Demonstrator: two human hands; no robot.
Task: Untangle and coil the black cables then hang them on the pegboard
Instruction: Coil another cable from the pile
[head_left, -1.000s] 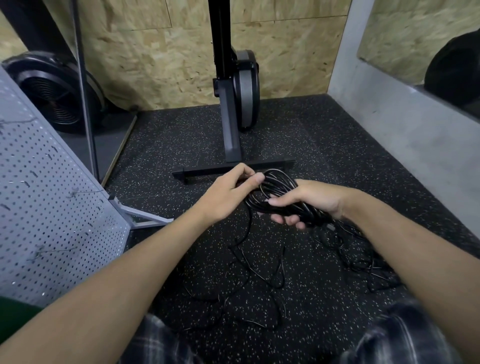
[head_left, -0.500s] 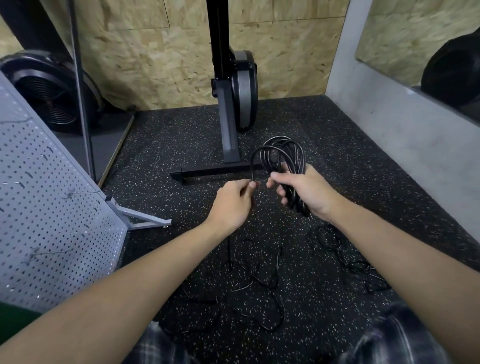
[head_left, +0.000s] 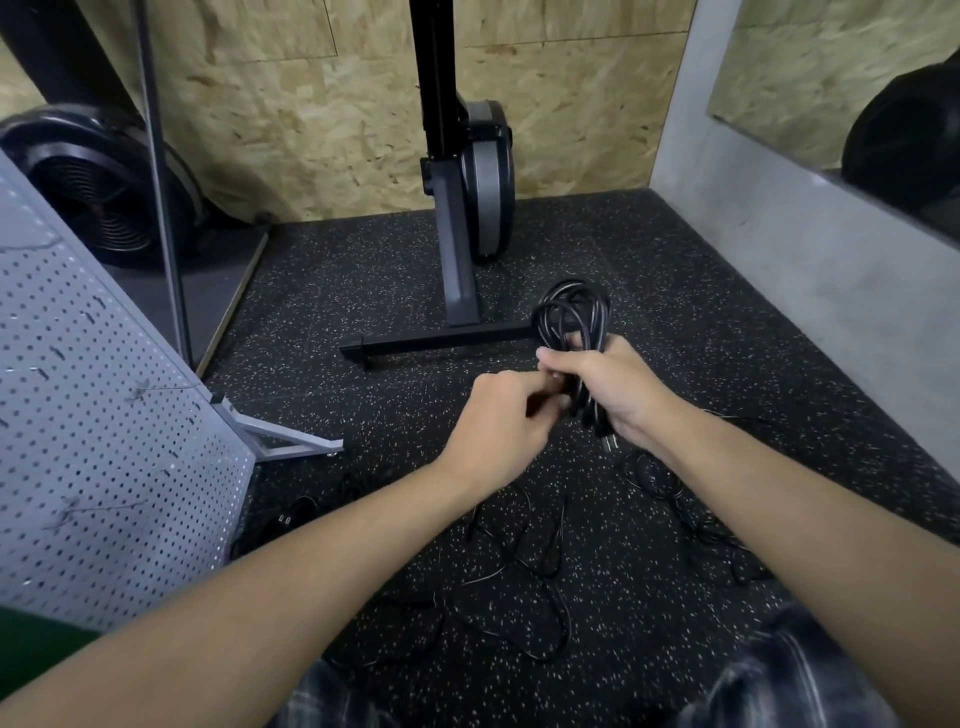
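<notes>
My right hand (head_left: 605, 387) grips a coiled bundle of black cable (head_left: 571, 317), whose loops stand up above my fist; a plug end hangs below my palm. My left hand (head_left: 501, 421) sits right beside it, fingers curled and pinching a strand of the same cable near the bundle. More loose black cables (head_left: 519, 571) lie tangled on the speckled floor below my arms, with another tangle (head_left: 691, 509) under my right forearm. The grey pegboard (head_left: 104, 441) leans at the left, with thin wire hooks on it.
A black and grey exercise machine stand (head_left: 457, 260) with a floor bar rises just beyond my hands. A black fan-like wheel (head_left: 98, 187) and a thin metal pole (head_left: 161, 182) stand at the back left. A grey concrete wall (head_left: 805, 270) borders the right. The pegboard's foot (head_left: 280, 441) juts onto the floor.
My left hand has come back in against the right hand and the coil. The coil stays upright in my right hand, shifted slightly right.
</notes>
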